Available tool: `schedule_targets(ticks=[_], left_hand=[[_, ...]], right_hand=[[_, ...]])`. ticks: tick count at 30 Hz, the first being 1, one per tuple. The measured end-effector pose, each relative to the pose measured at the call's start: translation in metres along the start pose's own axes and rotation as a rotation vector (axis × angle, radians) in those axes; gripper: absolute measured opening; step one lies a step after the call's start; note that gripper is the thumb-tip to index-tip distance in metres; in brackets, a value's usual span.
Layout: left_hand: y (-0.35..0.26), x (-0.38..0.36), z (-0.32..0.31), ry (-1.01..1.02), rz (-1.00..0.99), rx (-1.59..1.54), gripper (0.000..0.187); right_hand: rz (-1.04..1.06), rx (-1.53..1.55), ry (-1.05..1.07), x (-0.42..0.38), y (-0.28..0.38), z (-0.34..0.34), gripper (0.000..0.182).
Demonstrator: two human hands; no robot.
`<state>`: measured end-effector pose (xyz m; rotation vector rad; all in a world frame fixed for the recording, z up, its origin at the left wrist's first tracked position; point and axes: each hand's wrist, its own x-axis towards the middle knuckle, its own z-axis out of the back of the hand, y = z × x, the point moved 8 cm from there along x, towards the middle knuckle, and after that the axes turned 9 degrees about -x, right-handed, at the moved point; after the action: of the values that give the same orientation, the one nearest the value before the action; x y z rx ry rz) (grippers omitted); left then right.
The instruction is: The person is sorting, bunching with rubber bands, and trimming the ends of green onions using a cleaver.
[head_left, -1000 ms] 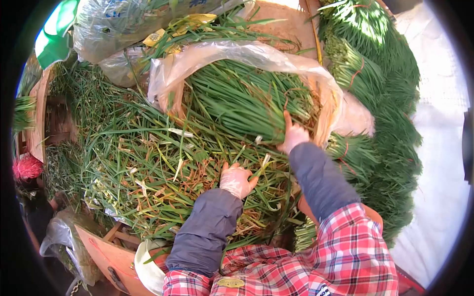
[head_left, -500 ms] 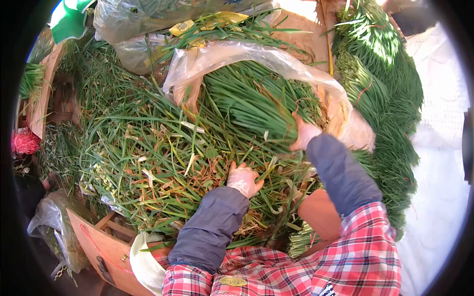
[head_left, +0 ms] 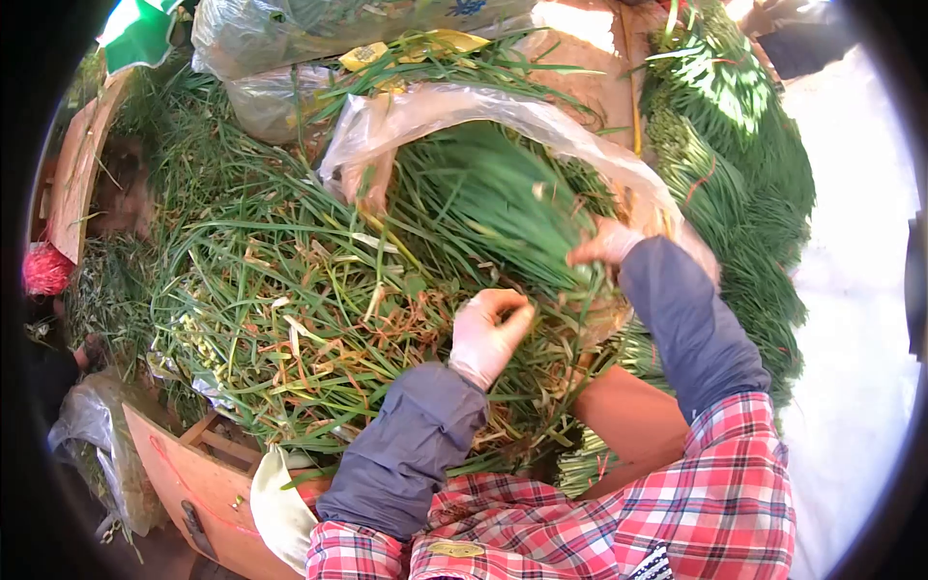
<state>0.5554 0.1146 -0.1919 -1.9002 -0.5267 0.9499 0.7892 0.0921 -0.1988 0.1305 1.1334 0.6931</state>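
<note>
My right hand [head_left: 607,242] grips the stem end of a bunch of green chives [head_left: 498,198], its leaves fanning out toward the upper left and slightly blurred. The bunch lies over the opening of a clear plastic bag [head_left: 464,97] with more leaves beneath. My left hand [head_left: 488,333], in a thin see-through glove, is raised just over the heap of loose leaves and dry bits [head_left: 319,319]. Its thumb and fingertips meet in a pinch; whatever is between them, if anything, is too small to make out.
Tied chive bundles [head_left: 744,203] are stacked along the right, beside a white sheet [head_left: 851,271]. A filled plastic bag [head_left: 290,39] lies at the back. Wooden boards [head_left: 184,493] edge the left side, near red string [head_left: 46,269]. More stems [head_left: 585,464] sit by my lap.
My left hand has lifted off the heap and closed from spread fingers into a pinch. My right hand has shifted a little right and up with the chives, whose leaves have moved.
</note>
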Motion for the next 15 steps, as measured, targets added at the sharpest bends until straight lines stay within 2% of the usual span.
schedule_targets(ticks=[1,2,3,4,6,8,10,11,12,13,15], left_hand=[[0.006,-0.001,-0.007,0.003,0.255,-0.355,0.028],[0.018,0.000,-0.008,-0.007,0.432,-0.526,0.053],[0.030,-0.002,-0.012,0.021,0.498,-0.676,0.066],[0.038,-0.007,-0.019,0.050,0.562,-0.826,0.080],[0.045,-0.017,-0.027,0.089,0.539,-0.921,0.088],[0.037,-0.024,-0.031,0.126,0.493,-1.021,0.091],[0.017,-0.027,-0.035,0.180,0.400,-1.137,0.089],[0.025,-0.035,-0.030,0.148,0.422,-1.163,0.072],[0.023,-0.043,-0.022,0.059,0.371,-1.163,0.065],[0.015,-0.048,-0.015,0.032,0.306,-1.133,0.063],[-0.005,-0.060,0.004,0.039,0.124,-1.086,0.060]], right_hand=[[-0.014,0.269,0.050,-0.010,-0.004,0.005,0.053],[-0.018,0.531,0.100,-0.019,0.000,0.010,0.046],[0.003,0.820,0.162,-0.048,0.025,0.001,0.033],[-0.036,0.931,0.175,-0.054,0.021,-0.007,0.031],[-0.176,0.909,0.289,-0.066,-0.004,-0.034,0.032],[-0.248,0.833,0.352,-0.098,-0.005,-0.077,0.035],[-0.186,0.087,0.389,-0.126,0.017,-0.094,0.052],[0.059,-0.014,0.261,-0.133,0.035,-0.099,0.063],[0.308,-0.122,0.125,-0.144,0.055,-0.104,0.074],[0.302,-0.406,0.066,-0.153,0.063,-0.112,0.099],[0.316,-0.510,0.068,-0.178,0.091,-0.121,0.100]])
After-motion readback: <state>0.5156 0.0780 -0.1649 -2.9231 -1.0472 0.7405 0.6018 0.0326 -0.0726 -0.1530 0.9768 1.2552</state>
